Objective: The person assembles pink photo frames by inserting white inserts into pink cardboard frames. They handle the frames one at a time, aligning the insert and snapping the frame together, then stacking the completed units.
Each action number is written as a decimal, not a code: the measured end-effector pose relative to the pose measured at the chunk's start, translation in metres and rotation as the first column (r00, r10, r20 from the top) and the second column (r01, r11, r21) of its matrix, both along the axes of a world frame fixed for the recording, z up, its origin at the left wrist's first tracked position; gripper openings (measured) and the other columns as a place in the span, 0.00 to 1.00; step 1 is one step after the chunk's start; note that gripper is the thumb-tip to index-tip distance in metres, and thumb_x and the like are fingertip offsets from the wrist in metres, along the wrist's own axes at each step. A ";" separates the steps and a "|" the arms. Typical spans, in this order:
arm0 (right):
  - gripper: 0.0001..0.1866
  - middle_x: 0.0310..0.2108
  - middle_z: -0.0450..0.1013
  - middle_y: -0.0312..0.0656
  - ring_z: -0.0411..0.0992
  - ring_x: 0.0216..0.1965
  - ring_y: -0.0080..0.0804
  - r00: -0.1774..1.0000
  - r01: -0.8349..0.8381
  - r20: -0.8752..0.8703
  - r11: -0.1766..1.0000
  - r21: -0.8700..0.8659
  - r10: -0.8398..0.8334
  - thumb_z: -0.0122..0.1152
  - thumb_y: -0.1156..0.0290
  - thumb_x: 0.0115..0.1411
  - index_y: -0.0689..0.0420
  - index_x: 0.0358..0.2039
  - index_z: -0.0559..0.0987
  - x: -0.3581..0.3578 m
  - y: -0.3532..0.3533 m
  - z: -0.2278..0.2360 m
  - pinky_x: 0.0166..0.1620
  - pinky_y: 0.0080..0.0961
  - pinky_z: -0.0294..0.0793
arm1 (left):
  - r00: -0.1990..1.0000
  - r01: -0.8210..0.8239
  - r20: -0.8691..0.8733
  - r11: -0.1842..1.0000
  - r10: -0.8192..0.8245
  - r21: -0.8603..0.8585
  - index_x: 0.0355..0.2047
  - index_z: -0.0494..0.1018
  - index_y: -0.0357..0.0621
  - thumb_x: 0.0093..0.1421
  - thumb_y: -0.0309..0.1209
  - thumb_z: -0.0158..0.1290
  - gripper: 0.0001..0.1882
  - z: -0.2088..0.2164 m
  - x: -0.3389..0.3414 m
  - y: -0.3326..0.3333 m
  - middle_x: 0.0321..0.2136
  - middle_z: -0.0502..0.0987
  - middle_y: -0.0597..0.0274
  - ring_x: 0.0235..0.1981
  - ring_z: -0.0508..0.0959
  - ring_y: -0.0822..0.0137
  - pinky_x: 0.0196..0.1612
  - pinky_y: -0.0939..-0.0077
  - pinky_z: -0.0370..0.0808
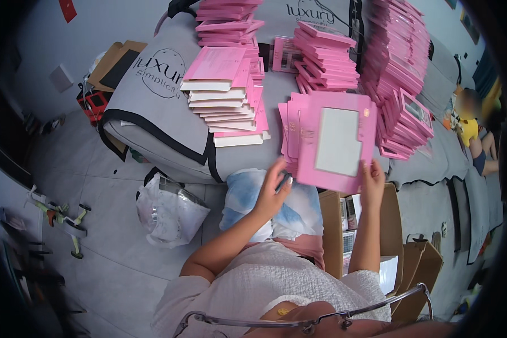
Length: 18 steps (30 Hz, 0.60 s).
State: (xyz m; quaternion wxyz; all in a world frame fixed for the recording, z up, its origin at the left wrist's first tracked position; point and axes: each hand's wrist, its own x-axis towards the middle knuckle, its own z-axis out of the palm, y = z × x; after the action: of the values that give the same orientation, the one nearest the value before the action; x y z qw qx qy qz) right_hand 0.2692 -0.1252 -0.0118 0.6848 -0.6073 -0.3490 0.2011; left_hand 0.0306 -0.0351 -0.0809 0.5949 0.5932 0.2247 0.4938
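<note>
A flat pink box (pixel 367 135) with a large pale window is tilted up in front of me. My right hand (pixel 372 183) grips it at its lower right corner, thumb on the front face. Near its lower left corner is my left hand (pixel 273 194), fingers curved and apart. A small dark patch shows between that thumb and forefinger; I cannot make out what it is. Behind the box's left side, several more pink boxes (pixel 289 127) lean on the grey sofa (pixel 248 160), partly hidden by the held one.
Pink boxes with pale edges form a stack (pixel 225 107) at left on the sofa. Taller pink stacks (pixel 327 59) (pixel 397 50) stand behind and at right. Beside my legs is an open carton (pixel 332 231) of packed items. A plastic bag (pixel 169 211) lies left. Another person (pixel 470 132) sits far right.
</note>
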 end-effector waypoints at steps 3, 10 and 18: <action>0.14 0.30 0.74 0.35 0.67 0.29 0.16 0.851 0.131 0.520 0.989 -0.067 -0.077 0.54 0.74 0.61 0.65 0.47 0.74 -0.069 -0.018 0.004 0.32 0.18 0.68 | 0.933 -0.150 -0.251 0.912 0.259 0.381 0.63 0.48 0.36 0.61 0.39 0.52 0.37 0.027 -0.015 -0.001 0.64 0.44 0.42 0.66 0.46 0.50 0.64 0.58 0.46; 0.29 0.57 0.60 0.58 0.59 0.59 0.54 0.274 -0.408 0.830 0.840 -0.356 0.485 0.62 0.71 0.51 0.65 0.54 0.67 -0.161 -0.032 0.009 0.58 0.41 0.61 | 0.968 0.113 0.250 0.853 0.021 -0.509 0.52 0.65 0.35 0.62 0.35 0.51 0.21 0.030 -0.035 -0.028 0.44 0.71 0.63 0.43 0.70 0.73 0.46 0.76 0.68; 0.29 0.39 0.71 0.48 0.70 0.40 0.46 0.479 -0.205 0.853 0.971 -0.122 0.208 0.69 0.57 0.45 0.62 0.42 0.72 -0.127 -0.001 0.045 0.44 0.37 0.68 | 0.671 0.412 -0.628 0.902 -0.394 -0.126 0.46 0.71 0.36 0.64 0.32 0.47 0.15 0.064 -0.089 -0.017 0.27 0.75 0.60 0.30 0.72 0.73 0.38 0.77 0.71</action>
State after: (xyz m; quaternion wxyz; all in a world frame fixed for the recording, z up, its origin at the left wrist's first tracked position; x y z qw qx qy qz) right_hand 0.1422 -0.1266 0.0327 0.3904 -0.5813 -0.7125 -0.0456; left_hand -0.0581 -0.0518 -0.0164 0.5682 0.7676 0.2704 0.1212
